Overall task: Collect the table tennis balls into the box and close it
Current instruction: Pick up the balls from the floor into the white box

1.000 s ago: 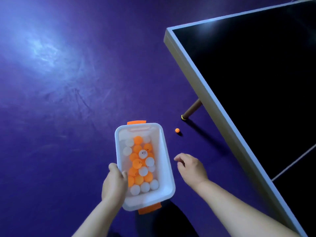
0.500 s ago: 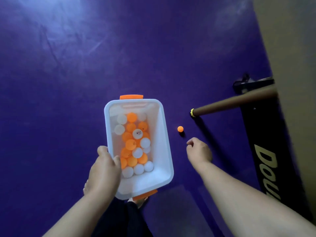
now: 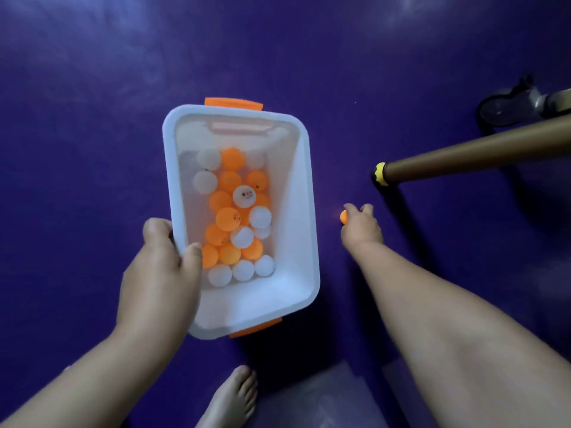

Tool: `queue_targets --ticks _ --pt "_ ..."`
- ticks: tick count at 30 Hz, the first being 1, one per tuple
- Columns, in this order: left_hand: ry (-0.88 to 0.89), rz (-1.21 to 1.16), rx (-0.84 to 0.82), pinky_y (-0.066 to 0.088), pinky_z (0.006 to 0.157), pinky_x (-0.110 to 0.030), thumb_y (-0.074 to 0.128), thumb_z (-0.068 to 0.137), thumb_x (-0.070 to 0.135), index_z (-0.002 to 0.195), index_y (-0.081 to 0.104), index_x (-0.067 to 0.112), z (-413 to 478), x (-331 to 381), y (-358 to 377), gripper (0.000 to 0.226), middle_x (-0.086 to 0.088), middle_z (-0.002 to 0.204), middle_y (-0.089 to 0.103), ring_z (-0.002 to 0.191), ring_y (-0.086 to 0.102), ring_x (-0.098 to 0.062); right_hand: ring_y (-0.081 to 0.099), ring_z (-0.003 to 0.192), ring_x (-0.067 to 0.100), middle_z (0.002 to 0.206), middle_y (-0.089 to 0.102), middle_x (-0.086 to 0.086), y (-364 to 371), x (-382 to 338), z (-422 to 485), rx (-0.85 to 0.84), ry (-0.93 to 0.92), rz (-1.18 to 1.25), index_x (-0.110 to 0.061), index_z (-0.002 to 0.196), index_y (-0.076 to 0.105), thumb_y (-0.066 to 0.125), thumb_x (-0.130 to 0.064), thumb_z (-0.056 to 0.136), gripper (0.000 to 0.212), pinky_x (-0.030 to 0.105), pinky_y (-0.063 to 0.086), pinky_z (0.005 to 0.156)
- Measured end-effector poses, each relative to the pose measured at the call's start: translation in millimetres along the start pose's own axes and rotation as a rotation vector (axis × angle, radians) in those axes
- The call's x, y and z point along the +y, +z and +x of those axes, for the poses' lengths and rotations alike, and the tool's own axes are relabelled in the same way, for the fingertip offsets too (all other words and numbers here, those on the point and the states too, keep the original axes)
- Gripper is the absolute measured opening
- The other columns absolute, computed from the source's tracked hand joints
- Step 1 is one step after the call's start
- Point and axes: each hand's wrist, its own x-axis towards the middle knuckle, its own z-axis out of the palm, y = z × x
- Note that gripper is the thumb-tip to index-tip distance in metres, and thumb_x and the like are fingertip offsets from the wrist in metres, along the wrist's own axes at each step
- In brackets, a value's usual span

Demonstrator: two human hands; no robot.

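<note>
My left hand (image 3: 160, 273) holds the white box (image 3: 304, 211) by its rim. My right hand (image 3: 361, 230) curls round an orange ball (image 3: 343, 217).

No legible text, small dark print on a few balls (image 3: 244, 195) in the box (image 3: 304, 211), too blurred to read

This is looking like a table tennis hall: a purple sports floor (image 3: 92, 118) is spreading all round, a brown table leg (image 3: 469, 156) is slanting in at right, a wheel (image 3: 497, 111) is sitting beyond it, and balls (image 3: 230, 219) are lying in a box (image 3: 304, 211).
</note>
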Motion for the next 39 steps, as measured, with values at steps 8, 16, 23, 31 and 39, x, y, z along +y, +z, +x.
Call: queue_targets --ticks 8,16,23,31,39 --pt "-0.023 -0.063 -0.037 0.052 0.059 -0.042 0.046 0.095 0.026 0.103 0.04 0.015 7.1 -18.5 7.7 0.015 0.003 0.08 0.055 0.07 0.057 -0.017 0.041 0.12 0.035 0.141 0.031 0.015 45.0 -3.2 -1.6 -0.063 0.043 0.387 -0.022 0.141 0.035 0.043 0.0 0.09 0.056 0.034 0.038 0.093" --pt "-0.086 -0.032 -0.008 0.044 0.058 -0.037 0.045 0.095 0.023 0.1 0.038 0.012 -20.5 3.1 -49.9 0.015 0.001 0.075 0.054 0.068 0.055 -0.025 0.053 0.089 0.019 0.112 0.054 0.004 -54.6 -59.4 -111.8 0.424 -0.226 0.9 -0.02 0.121 0.046 0.054 -0.036 0.089 0.037 0.033 0.047 0.073" --pt "-0.064 -0.058 0.039 0.046 0.058 -0.04 0.044 0.094 0.021 0.1 0.038 0.011 -50.7 69.1 -146.8 0.013 -0.006 0.079 0.058 0.072 0.057 -0.032 0.047 0.072 0.009 0.083 0.048 -0.007 -182.5 -118.7 -212.5 0.4 -0.564 0.752 -0.019 0.122 0.051 0.051 -0.05 0.084 0.049 0.016 0.039 0.06" --pt "-0.023 -0.105 0.116 0.031 0.047 -0.032 0.043 0.095 0.021 0.098 0.035 0.012 -100.4 140.9 -282.1 0.012 -0.009 0.082 0.059 0.069 0.054 -0.033 0.054 0.097 0.023 0.115 0.05 0.005 -326.9 -151.9 -303.8 0.573 -0.457 0.658 -0.016 0.123 0.053 0.054 -0.008 0.085 0.039 0.033 0.045 0.068" --pt "0.059 -0.139 0.156 0.035 0.048 -0.032 0.044 0.095 0.019 0.096 0.039 0.008 -166.1 217.1 -443.4 0.012 -0.01 0.08 0.06 0.066 0.055 -0.028 0.045 0.124 0.022 0.14 0.043 0.001 -479.6 -169.0 -428.0 0.375 -0.501 0.517 -0.021 0.143 0.027 0.048 -0.019 0.092 0.055 0.036 0.042 0.092"
